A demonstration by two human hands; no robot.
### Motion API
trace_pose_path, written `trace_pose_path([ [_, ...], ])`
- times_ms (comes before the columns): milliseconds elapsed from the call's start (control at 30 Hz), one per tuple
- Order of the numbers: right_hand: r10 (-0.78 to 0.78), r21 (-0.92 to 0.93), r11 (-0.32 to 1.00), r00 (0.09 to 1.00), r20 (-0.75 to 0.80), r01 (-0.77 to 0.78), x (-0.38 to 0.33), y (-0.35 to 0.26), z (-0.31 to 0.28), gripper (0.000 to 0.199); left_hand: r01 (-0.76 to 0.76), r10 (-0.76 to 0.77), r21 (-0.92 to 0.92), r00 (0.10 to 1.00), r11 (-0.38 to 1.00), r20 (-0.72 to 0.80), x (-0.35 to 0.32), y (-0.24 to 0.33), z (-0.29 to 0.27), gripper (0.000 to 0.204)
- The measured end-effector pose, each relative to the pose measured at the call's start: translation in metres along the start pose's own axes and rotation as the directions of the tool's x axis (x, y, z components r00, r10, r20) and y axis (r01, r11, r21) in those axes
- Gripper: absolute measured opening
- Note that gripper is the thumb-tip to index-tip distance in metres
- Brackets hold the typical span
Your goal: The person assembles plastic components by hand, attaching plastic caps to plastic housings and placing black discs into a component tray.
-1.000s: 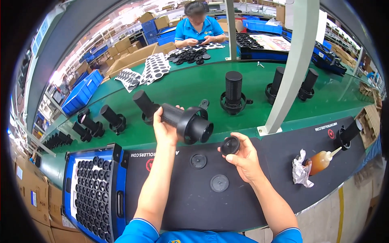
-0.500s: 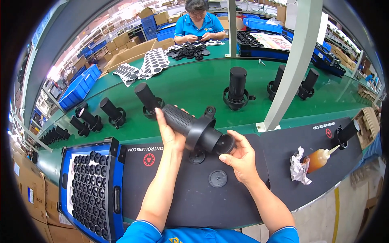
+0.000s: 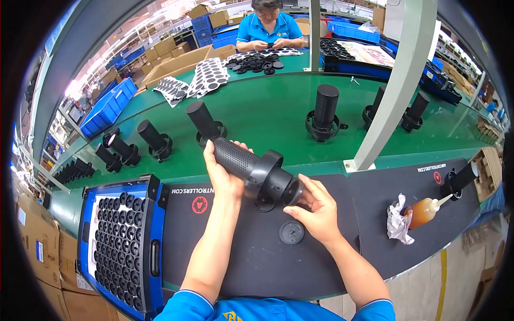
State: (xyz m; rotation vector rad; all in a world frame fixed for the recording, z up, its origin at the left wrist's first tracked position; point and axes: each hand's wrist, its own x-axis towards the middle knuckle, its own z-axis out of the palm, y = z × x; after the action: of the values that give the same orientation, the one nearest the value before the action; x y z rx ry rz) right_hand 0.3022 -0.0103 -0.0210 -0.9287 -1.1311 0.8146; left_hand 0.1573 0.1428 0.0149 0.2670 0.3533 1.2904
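A black cylinder [image 3: 235, 159] with a perforated body and a wide ring collar [image 3: 266, 170] is held tilted above the dark mat. My left hand [image 3: 227, 181] is wrapped round its perforated upper part, partly hidden behind it. At the lower, round end, my right hand [image 3: 320, 211] has its thumb and fingers closed on the rim. Whether a separate cap sits in that end, I cannot tell. Just below my right hand a black ribbed disc [image 3: 291, 233] lies flat on the mat. Another disc [image 3: 265, 205] is partly covered by the cylinder.
Left is a blue tray [image 3: 155, 286] of black discs. Right stand a bottle of amber liquid [image 3: 423, 213], crumpled white paper [image 3: 399, 227] and another cylinder [image 3: 460, 179]. Several cylinders line the green bench [image 3: 262, 112]. A metal post [image 3: 393, 85] rises from it; a person [image 3: 269, 29] works opposite.
The cylinder has turned about its length, so the collar's side lug no longer shows on top. My right fingers have shifted slightly around its end. The whole view has shifted a little.
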Motion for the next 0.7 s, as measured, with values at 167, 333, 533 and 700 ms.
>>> trace_pose_path([
  [167,0.033,0.007,0.999,0.999,-0.009,-0.033,0.000,0.002,0.000,0.068,0.031,-0.029,-0.042,0.999,0.999,0.044,-0.004,-0.004,0.000,0.037],
  [333,0.083,0.045,0.996,0.996,-0.043,-0.081,-0.001,0.004,0.001,0.069,-0.016,0.016,0.000,0.997,1.000,0.076,-0.009,-0.011,0.001,0.039],
  [533,0.289,0.207,0.937,0.957,-0.011,-0.281,0.001,0.002,-0.002,0.070,-0.083,0.074,0.086,0.992,0.993,0.105,-0.026,-0.014,0.013,0.038],
  [700,0.313,0.235,0.922,0.950,0.015,-0.308,0.004,-0.002,-0.005,0.072,-0.375,0.258,0.418,0.915,0.828,0.310,-0.032,0.020,0.033,0.035],
])
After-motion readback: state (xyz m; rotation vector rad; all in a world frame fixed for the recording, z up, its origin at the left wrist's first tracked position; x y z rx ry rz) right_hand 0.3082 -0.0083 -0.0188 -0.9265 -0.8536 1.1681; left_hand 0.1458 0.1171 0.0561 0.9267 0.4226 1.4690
